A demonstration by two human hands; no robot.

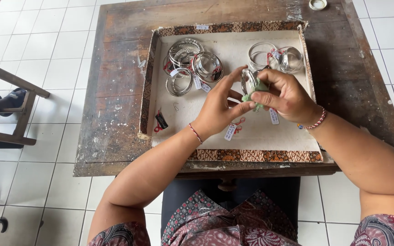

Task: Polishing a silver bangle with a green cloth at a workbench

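Head view: we rub a silver bangle with a green cloth

We see both hands meet over a shallow tray (153,68) with a patterned rim. Our left hand (219,107) grasps a silver bangle (248,81) by its edge, fingers spread, thumb reaching toward the other hand. Our right hand (284,93) is clenched around a small green cloth (255,94) and presses it on the bangle. So the bangle sits right between our two hands, held a little above the tray floor, as far as we can tell.

To do this bit well, we think the left fingers should stay on the rim only, so they do not smudge the shiny part. The cloth hand should push gently and go round and round, a small patch at a time. We would turn the ring slowly with the left hand so every side meets the cloth. A tag (230,131) on a red string lies just below our grip; we cannot tell if it belongs to this bangle. If it does, we must keep it out of the cloth so it does not tear.

Up and left of our grip lies a pile of silver bangles (191,66) with tags. Up and right of our grip, close by, are two more bangles (277,58). The tray rests on a worn wooden table (115,91). Far above the right hand, on the table edge, sits a little round lid (318,4)
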